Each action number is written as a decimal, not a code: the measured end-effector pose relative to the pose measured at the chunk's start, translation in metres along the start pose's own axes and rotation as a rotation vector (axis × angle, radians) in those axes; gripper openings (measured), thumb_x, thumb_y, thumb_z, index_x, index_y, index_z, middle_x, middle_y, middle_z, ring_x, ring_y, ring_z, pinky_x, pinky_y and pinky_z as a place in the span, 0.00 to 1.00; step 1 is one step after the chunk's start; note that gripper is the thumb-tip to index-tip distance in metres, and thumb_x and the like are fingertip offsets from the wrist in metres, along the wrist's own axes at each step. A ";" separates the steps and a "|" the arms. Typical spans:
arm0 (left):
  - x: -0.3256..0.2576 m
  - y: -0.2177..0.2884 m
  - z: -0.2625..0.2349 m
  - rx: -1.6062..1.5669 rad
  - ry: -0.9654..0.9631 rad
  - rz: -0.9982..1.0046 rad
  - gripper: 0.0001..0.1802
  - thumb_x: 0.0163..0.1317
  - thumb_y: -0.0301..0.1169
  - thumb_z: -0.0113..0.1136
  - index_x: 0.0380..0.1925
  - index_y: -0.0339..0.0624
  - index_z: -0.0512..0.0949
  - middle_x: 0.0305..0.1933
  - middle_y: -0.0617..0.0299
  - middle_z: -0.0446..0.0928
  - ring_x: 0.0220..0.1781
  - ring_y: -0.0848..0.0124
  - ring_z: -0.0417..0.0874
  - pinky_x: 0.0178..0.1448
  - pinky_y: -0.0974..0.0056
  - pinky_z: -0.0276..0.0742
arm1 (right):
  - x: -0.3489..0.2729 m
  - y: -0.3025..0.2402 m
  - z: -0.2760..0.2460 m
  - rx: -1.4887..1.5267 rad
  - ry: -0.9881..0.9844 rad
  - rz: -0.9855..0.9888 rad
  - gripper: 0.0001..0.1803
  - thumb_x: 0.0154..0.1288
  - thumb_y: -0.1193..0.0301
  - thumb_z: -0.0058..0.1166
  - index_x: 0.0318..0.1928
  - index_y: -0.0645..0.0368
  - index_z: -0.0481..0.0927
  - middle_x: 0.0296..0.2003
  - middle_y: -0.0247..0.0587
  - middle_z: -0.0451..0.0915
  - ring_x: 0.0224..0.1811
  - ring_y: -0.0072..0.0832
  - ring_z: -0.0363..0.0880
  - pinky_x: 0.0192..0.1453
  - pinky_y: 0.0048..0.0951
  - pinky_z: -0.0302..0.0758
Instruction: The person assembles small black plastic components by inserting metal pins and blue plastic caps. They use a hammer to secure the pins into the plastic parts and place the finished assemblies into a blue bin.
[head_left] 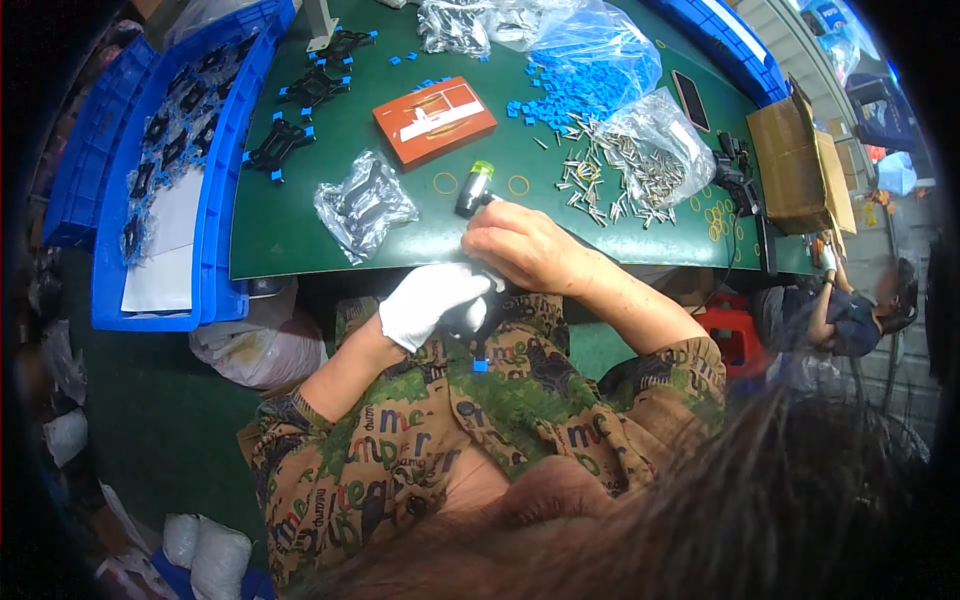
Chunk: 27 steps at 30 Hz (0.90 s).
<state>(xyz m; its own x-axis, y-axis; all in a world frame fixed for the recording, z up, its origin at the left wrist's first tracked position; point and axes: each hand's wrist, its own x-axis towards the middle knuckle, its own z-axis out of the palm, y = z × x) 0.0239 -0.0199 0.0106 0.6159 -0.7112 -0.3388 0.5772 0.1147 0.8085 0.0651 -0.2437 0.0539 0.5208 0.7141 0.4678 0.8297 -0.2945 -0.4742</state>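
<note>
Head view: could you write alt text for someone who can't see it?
A person's gloved left hand holds a blue-tipped black part close to their bare right hand, by a green table's edge. On the table lie small blue pieces, silver pins, a red-brown box and more black parts; a blue crate stands at left.

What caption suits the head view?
Gloved left hand holding a blue-tipped black part, bare right hand close by, at a green table.

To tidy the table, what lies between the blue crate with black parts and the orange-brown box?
Black, blue-tipped brackets lie there on the green tabletop, as the head view shows.
</note>
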 end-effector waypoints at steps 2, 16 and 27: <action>0.001 -0.002 -0.001 -0.025 -0.008 0.004 0.14 0.76 0.39 0.59 0.46 0.40 0.84 0.30 0.67 0.82 0.28 0.79 0.79 0.34 0.71 0.72 | 0.001 0.000 0.000 -0.035 -0.001 -0.034 0.16 0.58 0.78 0.64 0.48 0.59 0.80 0.41 0.43 0.79 0.43 0.43 0.81 0.45 0.42 0.81; 0.006 -0.011 -0.023 0.305 0.014 0.039 0.15 0.77 0.39 0.58 0.47 0.40 0.85 0.35 0.66 0.85 0.36 0.77 0.84 0.44 0.70 0.80 | -0.001 -0.011 -0.006 -0.101 -0.173 -0.001 0.17 0.58 0.77 0.62 0.50 0.57 0.82 0.42 0.39 0.80 0.45 0.39 0.81 0.51 0.40 0.79; -0.016 -0.004 -0.020 0.418 0.035 0.004 0.16 0.78 0.39 0.57 0.52 0.44 0.87 0.29 0.68 0.82 0.31 0.78 0.81 0.39 0.69 0.79 | -0.025 -0.016 0.022 -0.144 -0.051 0.053 0.20 0.58 0.74 0.64 0.53 0.57 0.82 0.41 0.36 0.81 0.39 0.36 0.80 0.46 0.38 0.76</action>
<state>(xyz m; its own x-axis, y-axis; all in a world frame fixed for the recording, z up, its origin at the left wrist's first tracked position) 0.0225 0.0051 0.0030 0.6399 -0.6862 -0.3459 0.3122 -0.1791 0.9330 0.0341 -0.2429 0.0331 0.5567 0.7255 0.4047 0.8235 -0.4178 -0.3838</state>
